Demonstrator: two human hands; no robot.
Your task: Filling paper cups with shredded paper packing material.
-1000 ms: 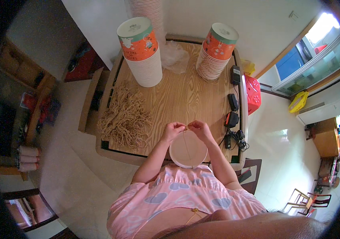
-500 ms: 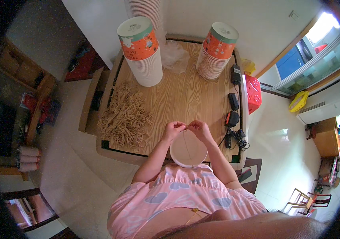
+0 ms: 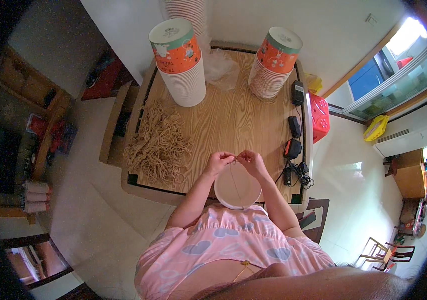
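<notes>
A pale paper bucket (image 3: 226, 194) rests against my body at the near edge of the table, its round opening facing up toward me. A thin tan cord (image 3: 236, 184) runs across that opening from the near rim to the far rim. At the far rim, my left hand (image 3: 219, 163) and my right hand (image 3: 252, 163) meet with fingertips pinched together on the cord's end. The fingers partly hide the cord and the rim there. To the left lies a loose heap of tan cords (image 3: 157, 145).
Two tall stacks of upside-down paper buckets, a left stack (image 3: 183, 85) and a right stack (image 3: 272, 67), stand at the back of the wood-grain table (image 3: 218, 120). A clear plastic bag (image 3: 221, 70) lies between them. Black adapters (image 3: 293, 127) and a coiled cable (image 3: 301, 175) line the right edge.
Both hands keep their pinch at the bucket's far rim, with only tiny finger movement. The whole view has shifted slightly.
</notes>
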